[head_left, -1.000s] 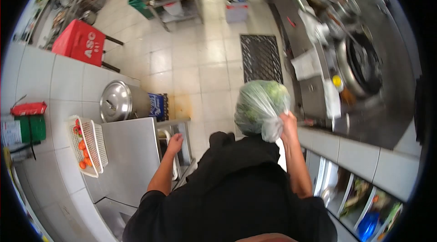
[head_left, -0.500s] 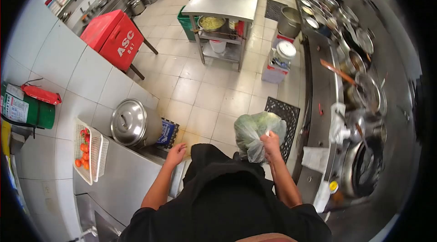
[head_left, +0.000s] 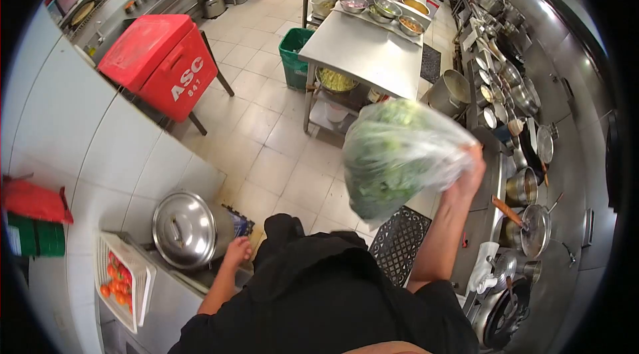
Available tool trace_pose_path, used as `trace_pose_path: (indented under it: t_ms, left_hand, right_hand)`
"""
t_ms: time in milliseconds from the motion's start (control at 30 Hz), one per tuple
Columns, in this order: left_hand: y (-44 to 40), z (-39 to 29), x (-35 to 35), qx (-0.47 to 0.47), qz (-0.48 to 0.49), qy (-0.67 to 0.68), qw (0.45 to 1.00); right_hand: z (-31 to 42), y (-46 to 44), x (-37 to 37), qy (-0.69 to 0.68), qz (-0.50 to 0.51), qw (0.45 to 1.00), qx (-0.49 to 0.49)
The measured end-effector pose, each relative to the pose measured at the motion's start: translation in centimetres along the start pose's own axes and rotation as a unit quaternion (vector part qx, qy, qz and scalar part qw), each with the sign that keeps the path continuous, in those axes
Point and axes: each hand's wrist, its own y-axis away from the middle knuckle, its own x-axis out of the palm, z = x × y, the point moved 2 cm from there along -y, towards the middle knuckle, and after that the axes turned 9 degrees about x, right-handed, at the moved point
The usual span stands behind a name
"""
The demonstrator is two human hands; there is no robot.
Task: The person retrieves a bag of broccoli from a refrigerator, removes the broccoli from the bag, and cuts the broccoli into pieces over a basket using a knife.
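Note:
My right hand (head_left: 468, 174) is closed round the gathered neck of a clear plastic bag (head_left: 399, 157) filled with leafy green vegetables. The bag is raised in front of me and leans to the left of the hand, clear of the floor. My left hand (head_left: 237, 252) hangs beside my body with its fingers loosely curled and nothing showing in them. Nearest to it is a lidded steel stockpot (head_left: 185, 229). Left of the pot, a white plastic basket (head_left: 143, 281) holds red and orange tomatoes (head_left: 118, 284).
Ahead stands a steel table (head_left: 363, 44) with bowls at its far end and a green bin (head_left: 296, 61) alongside. A red box (head_left: 156, 64) stands at left. Pans and ladles crowd the stove line (head_left: 496, 174) at right. A black mat (head_left: 401, 244) lies below the bag.
My right hand has lifted the bag of greens up and to the right. My left hand has moved down and left, its fingers more curled. The view has tilted upward.

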Motion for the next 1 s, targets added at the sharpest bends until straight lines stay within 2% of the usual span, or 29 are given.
trace_pose_path:
  t_ms: [67, 100, 133, 167, 233, 300, 400, 433, 500, 533, 600, 633, 667, 867, 967, 1000]
  left_hand:
    - [-7.7, -2.5, -2.8, 0.074, 0.026, -0.004, 0.997]
    - [-9.8, -6.0, -3.6, 0.132, -0.008, -0.126, 0.983]
    - [-12.7, -8.0, -4.9, 0.164, -0.027, -0.147, 0.975]
    - [-15.9, -10.0, -6.0, 0.201, -0.048, -0.167, 0.964]
    - [-20.1, -15.0, -6.6, 0.192, -0.067, -0.15, 0.968]
    - [-24.4, -17.3, -7.7, 0.197, -0.062, -0.136, 0.969]
    - [-29.3, -19.3, -9.6, 0.257, -0.089, -0.293, 0.917]
    - [-31.3, -21.1, -9.5, 0.227, -0.098, -0.272, 0.93]
    - [-30.1, -20.2, -9.8, 0.141, -0.109, -0.236, 0.955]
    - [-29.7, -20.6, -9.6, 0.13, -0.096, -0.228, 0.96]
    - [-30.5, -21.9, -9.1, 0.146, -0.065, -0.221, 0.962]
    - [-30.1, -21.5, -9.2, 0.16, -0.044, -0.222, 0.961]
    - [-30.0, -21.0, -9.5, 0.129, -0.034, -0.213, 0.968]
    - [-42.1, -24.0, -12.8, 0.012, 0.013, -0.153, 0.988]
    - [-51.5, -29.1, -15.8, 0.11, 0.019, -0.275, 0.955]
    - [-54.3, -33.3, -16.4, 0.099, 0.044, -0.252, 0.962]
  right_hand:
    - [2.3, -6.2, 2.8, 0.033, -0.01, 0.995, -0.092]
    - [3.3, -9.4, 4.7, 0.011, 0.019, 0.995, -0.1]
    - [4.4, -11.9, 7.9, -0.042, 0.034, 0.996, -0.064]
    - [4.7, -15.7, 9.4, -0.02, 0.064, 0.994, -0.085]
    - [4.4, -23.0, 12.7, -0.01, 0.099, 0.985, -0.142]
    - [2.4, -26.9, 19.5, 0.008, 0.057, 0.981, -0.184]
    - [-4.1, -34.1, 23.1, 0.032, 0.009, 0.981, -0.191]
    - [-5.9, -37.3, 24.2, 0.022, -0.001, 0.981, -0.195]
    - [-10.3, -42.0, 24.0, 0.049, -0.058, 0.981, -0.181]
    - [-12.2, -44.6, 24.4, 0.055, -0.086, 0.978, -0.181]
    - [-15.5, -48.2, 25.0, 0.088, -0.053, 0.973, -0.208]
    - [-16.9, -48.2, 24.6, 0.117, -0.042, 0.97, -0.211]
    - [-18.5, -48.2, 24.4, 0.136, -0.073, 0.971, -0.18]
    - [-26.6, -48.1, 28.0, 0.122, -0.188, 0.97, -0.092]
    - [-27.9, -47.6, 29.4, 0.101, -0.229, 0.961, -0.118]
    - [-28.8, -48.0, 30.0, 0.155, -0.245, 0.949, -0.124]
